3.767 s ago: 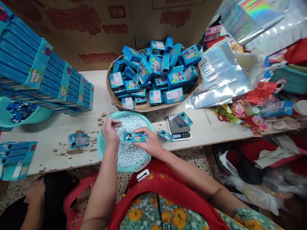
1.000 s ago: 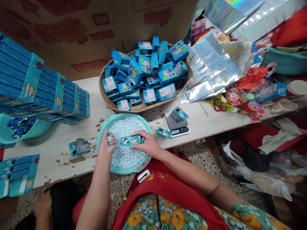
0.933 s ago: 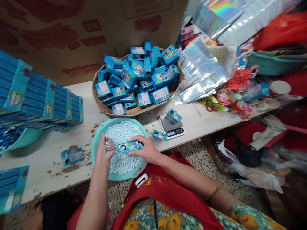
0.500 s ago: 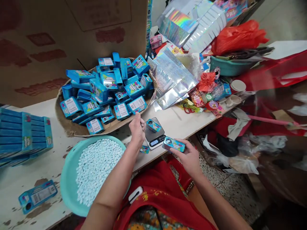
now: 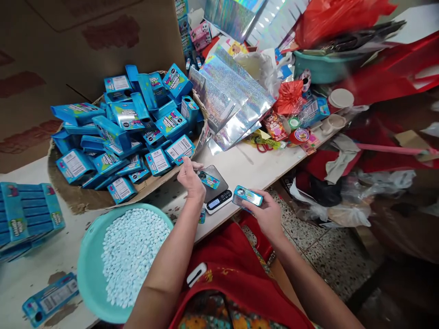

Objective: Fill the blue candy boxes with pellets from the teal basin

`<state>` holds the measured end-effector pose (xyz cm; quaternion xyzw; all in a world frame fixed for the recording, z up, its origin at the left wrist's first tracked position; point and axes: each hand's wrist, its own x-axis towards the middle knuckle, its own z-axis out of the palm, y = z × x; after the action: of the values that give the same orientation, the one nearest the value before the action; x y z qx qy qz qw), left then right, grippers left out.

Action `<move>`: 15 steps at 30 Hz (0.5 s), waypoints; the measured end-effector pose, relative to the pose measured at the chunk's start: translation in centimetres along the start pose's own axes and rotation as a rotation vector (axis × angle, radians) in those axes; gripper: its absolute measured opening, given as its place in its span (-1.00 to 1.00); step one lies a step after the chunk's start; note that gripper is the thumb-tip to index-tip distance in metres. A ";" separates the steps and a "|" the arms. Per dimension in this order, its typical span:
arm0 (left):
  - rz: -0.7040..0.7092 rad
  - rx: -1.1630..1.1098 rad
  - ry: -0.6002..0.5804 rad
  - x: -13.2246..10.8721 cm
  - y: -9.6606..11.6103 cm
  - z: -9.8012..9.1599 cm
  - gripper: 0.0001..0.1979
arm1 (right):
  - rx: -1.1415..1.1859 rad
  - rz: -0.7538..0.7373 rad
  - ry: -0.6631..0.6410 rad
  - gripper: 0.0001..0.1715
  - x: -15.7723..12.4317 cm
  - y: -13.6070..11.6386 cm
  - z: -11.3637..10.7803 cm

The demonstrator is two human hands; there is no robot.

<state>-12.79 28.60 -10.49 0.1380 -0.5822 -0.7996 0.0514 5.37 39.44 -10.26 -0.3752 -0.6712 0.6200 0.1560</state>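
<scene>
My right hand (image 5: 266,212) grips a small blue candy tin (image 5: 248,197) by its lower end, just right of the digital scale (image 5: 219,200). On the scale's plate lies a second blue tin (image 5: 209,180). My left hand (image 5: 192,180) is at the left side of that plate, fingers partly stretched toward the tin and apart; nothing shows in it. Whether it touches the tin is hard to see. Part of another blue item (image 5: 202,216) shows beside my left wrist. My left forearm passes over a turquoise basin (image 5: 85,278) holding pale blue candies (image 5: 133,251).
Blue candy boxes (image 5: 126,116) are heaped in a cut cardboard tray (image 5: 73,198). Stacked blue boxes (image 5: 29,212) and a flattened box (image 5: 51,299) are at left. Holographic sheets (image 5: 236,98) and a red bag (image 5: 339,23) lie behind. The table edge runs close to my body.
My left hand has loosened from a fist and its fingers reach toward the tin on the scale. My right hand keeps its tin. The view has shifted.
</scene>
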 end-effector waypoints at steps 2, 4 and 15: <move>-0.006 0.010 0.011 0.0 0.0 0.1 -0.46 | -0.001 0.009 -0.005 -0.47 0.0 0.1 0.0; -0.008 0.025 0.022 -0.1 0.1 0.1 -0.46 | -0.005 0.013 -0.016 -0.46 0.0 0.1 0.0; -0.027 -0.011 0.000 -0.1 0.3 0.1 -0.50 | -0.004 0.010 -0.028 -0.47 0.0 0.9 0.2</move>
<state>-12.79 28.65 -10.19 0.1456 -0.5760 -0.8033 0.0414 5.46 39.28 -11.12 -0.3700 -0.6727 0.6247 0.1429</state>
